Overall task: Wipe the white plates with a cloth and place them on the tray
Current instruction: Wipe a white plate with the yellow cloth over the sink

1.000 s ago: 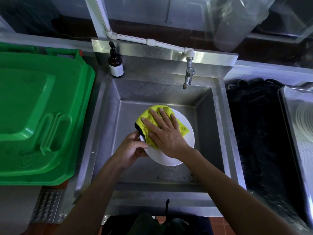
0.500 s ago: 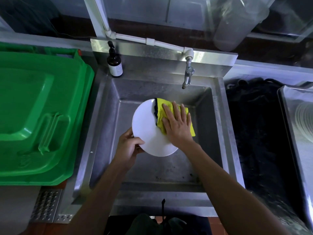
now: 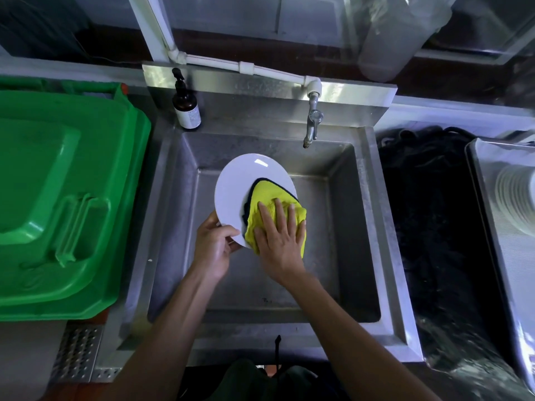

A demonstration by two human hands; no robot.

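Left hand (image 3: 215, 247) grips the white plate (image 3: 234, 192) rim; right hand (image 3: 279, 237) presses the yellow cloth (image 3: 270, 198) flat on it.

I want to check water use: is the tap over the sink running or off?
Off, it seems. No stream falls from the tap spout, and the sink floor below holds no pooled water.

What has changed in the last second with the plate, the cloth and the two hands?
The right hand slid the yellow cloth from the plate's upper left, across to its right side, and now down to the lower right edge. The white plate shifted a little over the sink. The left hand kept its grip on the plate's lower left rim. Nothing was let go; the bottle and tap stayed put.
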